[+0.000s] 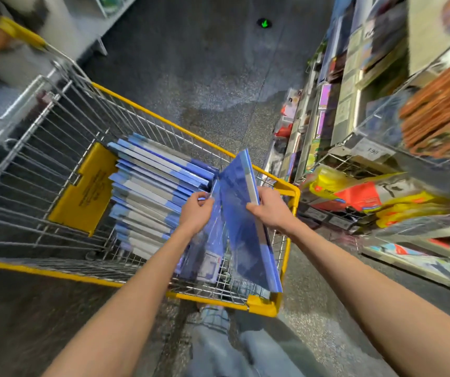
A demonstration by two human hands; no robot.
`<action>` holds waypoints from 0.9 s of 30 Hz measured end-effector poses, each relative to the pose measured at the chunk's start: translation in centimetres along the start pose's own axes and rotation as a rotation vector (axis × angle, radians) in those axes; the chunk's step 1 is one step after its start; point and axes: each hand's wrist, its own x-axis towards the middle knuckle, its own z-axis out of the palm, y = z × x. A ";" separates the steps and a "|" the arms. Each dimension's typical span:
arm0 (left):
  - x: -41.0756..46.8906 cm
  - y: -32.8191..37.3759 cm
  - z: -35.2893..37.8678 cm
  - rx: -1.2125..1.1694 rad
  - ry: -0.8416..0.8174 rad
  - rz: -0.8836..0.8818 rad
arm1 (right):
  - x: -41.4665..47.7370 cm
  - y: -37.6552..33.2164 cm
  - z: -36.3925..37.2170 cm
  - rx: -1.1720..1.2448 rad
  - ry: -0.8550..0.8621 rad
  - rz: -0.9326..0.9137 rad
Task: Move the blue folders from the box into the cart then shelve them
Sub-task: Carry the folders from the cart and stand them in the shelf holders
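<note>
1. I get a single view: head cam, worn by the person, wide-angle, edges bent and smeared.
2. It faces forward and steeply down into the cart (262, 304), which fills left and centre.
3. Close in: left hand (195, 213), right hand (270, 210) and the blue folders (243, 227) they grip sit mid-frame; forearms (126, 303) and legs (218, 349) enter at the bottom edge.
4. Floor (191, 77) fills top middle, shelves (365, 151) lean in at right.

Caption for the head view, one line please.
Left hand and right hand grip upright blue folders in a yellow-rimmed wire cart beside a stack of more, near store shelves.
</note>
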 end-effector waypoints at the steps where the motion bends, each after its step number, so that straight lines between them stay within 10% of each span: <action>1: 0.1 0.2 -0.5 -0.011 0.011 -0.020 | 0.1 -0.8 -1.1 -0.026 -0.015 -0.005; 18: -1.7 10.3 -4.3 -0.517 0.092 0.096 | -4.1 -7.5 -16.8 0.421 -0.146 -0.300; 27: -14.4 15.7 -5.5 -0.424 0.506 0.238 | -7.8 -4.7 -19.3 0.692 -0.099 -0.486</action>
